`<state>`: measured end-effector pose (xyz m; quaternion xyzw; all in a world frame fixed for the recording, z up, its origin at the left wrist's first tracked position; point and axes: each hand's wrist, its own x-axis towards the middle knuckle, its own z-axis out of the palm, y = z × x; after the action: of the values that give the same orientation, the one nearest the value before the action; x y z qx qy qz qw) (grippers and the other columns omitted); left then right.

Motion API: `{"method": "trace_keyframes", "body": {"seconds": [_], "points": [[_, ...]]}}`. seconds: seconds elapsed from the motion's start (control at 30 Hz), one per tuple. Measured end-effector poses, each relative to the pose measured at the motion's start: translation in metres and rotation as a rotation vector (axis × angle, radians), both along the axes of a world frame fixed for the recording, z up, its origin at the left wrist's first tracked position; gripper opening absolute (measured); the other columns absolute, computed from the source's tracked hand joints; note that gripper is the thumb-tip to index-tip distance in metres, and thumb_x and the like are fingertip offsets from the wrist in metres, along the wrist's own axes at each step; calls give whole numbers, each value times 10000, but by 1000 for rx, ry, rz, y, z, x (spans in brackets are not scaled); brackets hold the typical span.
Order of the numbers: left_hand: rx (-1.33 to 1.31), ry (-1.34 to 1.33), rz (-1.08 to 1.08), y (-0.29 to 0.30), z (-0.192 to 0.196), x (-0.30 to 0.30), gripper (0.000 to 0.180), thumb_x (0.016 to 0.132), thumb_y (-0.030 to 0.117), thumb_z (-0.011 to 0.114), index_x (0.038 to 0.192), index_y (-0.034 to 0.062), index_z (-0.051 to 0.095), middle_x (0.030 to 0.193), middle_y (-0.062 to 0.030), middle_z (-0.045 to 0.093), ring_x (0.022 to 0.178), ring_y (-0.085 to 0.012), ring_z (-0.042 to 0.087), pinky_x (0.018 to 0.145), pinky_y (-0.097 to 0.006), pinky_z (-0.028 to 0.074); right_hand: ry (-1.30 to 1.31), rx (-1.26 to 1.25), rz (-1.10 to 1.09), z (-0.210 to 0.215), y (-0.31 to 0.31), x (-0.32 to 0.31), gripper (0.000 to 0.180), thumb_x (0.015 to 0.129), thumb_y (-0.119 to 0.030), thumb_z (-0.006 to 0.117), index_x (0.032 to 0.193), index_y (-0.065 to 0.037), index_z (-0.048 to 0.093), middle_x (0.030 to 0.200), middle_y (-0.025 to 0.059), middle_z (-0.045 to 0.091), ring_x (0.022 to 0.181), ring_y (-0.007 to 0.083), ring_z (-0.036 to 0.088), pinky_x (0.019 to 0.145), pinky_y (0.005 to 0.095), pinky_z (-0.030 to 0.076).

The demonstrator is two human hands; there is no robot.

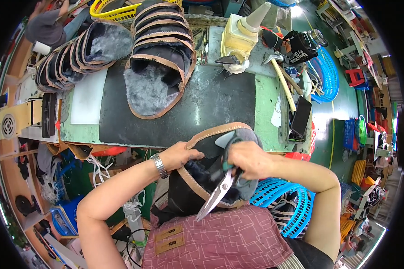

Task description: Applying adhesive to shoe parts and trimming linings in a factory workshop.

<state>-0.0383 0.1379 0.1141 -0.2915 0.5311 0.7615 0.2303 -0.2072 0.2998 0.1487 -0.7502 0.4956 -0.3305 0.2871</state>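
So the fuzzy slipper [197, 184] is between the person's lap and the front edge of the bench [267, 132]. Left hand [180, 157] has its rim pinched, right hand [249, 160] is wrapped around the handles of some scissors [220, 193], blades angled down-left over a maroon apron [224, 235]. The bench top's pale green, with a scuffed black mat [211, 101] and a white sheet [87, 105] on it. More slippers [150, 89] are nested along the back left; glue bottle [240, 38], hammer [283, 85] and black phone [300, 115] sit further right. Behind those: shiny green floor [321, 150], blue basket [333, 74], red stool [355, 78]. Somebody else [47, 27] is over at upper left.
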Motion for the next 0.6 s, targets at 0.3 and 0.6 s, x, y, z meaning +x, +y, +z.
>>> {"method": "trace_keyframes", "body": {"seconds": [0.3,0.6], "points": [[-125,17,-279,19,12,1,277,669,127,693,870,-50,622,757,-88,641,671,-96,558,622,-250,452,17,7,-98,1,28,21,318,565,-98,656,811,-48,461,660,76,480,599,271,520,517,378,414],[8,178,49,34,5,-4,290,686,53,665,969,3,627,779,-6,621,742,-59,530,715,-221,437,31,519,-517,9,40,14,428,630,-312,745,801,-27,475,721,127,549,615,319,561,521,391,433]]}}
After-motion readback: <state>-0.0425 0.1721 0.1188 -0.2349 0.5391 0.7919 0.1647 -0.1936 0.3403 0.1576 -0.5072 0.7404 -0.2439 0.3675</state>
